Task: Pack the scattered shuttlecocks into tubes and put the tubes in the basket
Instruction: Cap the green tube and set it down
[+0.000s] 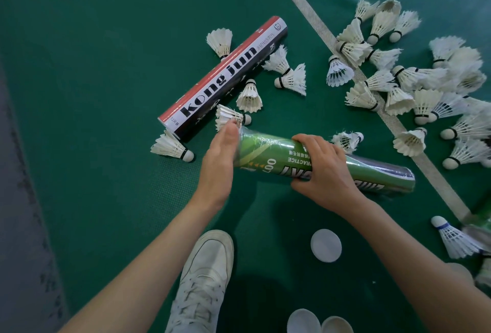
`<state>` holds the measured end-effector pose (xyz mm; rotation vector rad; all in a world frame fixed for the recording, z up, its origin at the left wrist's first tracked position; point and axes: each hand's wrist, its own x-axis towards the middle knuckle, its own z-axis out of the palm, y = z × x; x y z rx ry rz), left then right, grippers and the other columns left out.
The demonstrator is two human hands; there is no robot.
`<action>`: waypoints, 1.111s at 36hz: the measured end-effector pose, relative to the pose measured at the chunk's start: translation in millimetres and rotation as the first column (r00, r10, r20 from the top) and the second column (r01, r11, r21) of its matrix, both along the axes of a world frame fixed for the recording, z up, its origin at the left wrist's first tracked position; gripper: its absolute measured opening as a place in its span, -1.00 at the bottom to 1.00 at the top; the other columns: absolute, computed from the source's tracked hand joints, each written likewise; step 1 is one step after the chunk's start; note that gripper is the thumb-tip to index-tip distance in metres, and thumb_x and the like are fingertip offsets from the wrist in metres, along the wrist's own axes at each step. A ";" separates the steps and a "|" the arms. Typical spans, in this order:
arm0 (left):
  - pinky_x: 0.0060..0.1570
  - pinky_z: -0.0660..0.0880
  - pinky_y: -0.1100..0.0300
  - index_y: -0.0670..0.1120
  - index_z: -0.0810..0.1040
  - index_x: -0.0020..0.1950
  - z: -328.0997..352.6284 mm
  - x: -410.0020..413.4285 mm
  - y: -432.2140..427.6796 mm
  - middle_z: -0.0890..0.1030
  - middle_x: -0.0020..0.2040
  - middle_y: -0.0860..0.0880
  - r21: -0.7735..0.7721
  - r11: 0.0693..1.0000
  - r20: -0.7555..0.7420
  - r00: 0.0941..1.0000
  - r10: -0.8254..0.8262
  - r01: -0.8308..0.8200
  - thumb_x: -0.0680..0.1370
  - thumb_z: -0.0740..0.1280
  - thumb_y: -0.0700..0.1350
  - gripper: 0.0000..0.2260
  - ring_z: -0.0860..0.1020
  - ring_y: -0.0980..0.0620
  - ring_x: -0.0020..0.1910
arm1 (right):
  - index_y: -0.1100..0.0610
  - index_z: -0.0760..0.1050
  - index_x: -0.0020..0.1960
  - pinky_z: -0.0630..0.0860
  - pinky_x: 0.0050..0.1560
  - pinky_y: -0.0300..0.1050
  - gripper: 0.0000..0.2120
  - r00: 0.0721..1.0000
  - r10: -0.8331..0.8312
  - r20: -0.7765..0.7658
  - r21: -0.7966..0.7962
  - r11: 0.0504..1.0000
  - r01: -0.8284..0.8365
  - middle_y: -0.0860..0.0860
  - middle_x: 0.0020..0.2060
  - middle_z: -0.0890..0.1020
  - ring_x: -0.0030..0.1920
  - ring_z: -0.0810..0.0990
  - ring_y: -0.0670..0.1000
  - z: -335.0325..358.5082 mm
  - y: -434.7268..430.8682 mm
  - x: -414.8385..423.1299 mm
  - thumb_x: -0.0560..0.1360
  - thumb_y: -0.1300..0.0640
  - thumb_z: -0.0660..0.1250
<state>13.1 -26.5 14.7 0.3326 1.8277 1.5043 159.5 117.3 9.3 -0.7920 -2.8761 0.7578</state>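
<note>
The green tube was held crosswise over the green floor, clasped round its middle by the right hand, whose fingers were curled over it. The left hand was laid against the tube's left end, fingers straight and together, the tips touching a shuttlecock. A red and black tube was seen beyond, among loose shuttlecocks. A heap of shuttlecocks was spread at the right along a white line. A white cap was seen near a white shoe
</note>
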 end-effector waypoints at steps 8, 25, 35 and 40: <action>0.49 0.07 -0.06 0.39 -0.01 0.47 9.3 -0.3 7.4 0.11 0.55 0.15 -0.015 0.970 -0.009 0.970 -0.243 0.243 0.46 -0.09 0.44 -0.43 0.16 0.12 0.49 | 0.12 0.34 0.37 0.15 0.25 -0.08 -0.27 1.000 -0.021 -0.004 -0.023 1.000 0.021 0.03 0.18 0.48 0.19 0.41 0.04 2.0 2.4 -0.5 0.24 0.17 0.51; 0.49 0.00 -0.06 0.21 -0.21 0.53 -23.5 10.9 2.2 -0.10 0.57 0.07 -0.281 0.882 -0.257 0.856 -0.449 0.378 0.42 0.44 0.17 -0.06 0.01 0.06 0.53 | -0.01 0.24 0.44 0.18 0.31 -0.03 -0.22 0.976 0.079 0.205 -0.026 0.997 -0.075 0.00 0.23 0.44 0.23 0.38 0.03 -19.4 14.0 17.6 0.28 0.09 0.47; 0.43 0.03 -0.21 -0.02 0.16 0.49 -42.2 29.1 38.7 0.29 0.35 -0.08 -0.828 0.489 -0.429 0.252 -0.868 0.273 0.44 0.38 -0.14 -0.33 0.22 -0.11 0.37 | 0.02 0.20 0.48 0.10 0.43 -0.03 -0.27 0.963 0.073 0.258 -0.117 0.992 -0.044 -0.01 0.39 0.36 0.39 0.28 0.02 -34.5 19.5 27.3 0.40 0.05 0.44; 0.40 -0.16 -0.33 -0.12 0.05 0.52 -50.8 41.5 48.2 0.29 0.36 -0.15 -0.918 0.340 -0.315 0.145 -0.938 0.203 0.47 0.33 -0.16 -0.31 0.22 -0.15 0.40 | -0.06 -0.05 0.54 -0.19 0.44 0.27 -0.14 0.838 -0.049 0.544 0.003 0.998 0.057 0.00 0.50 0.12 0.53 -0.05 0.05 -39.9 45.0 74.5 0.43 0.00 0.42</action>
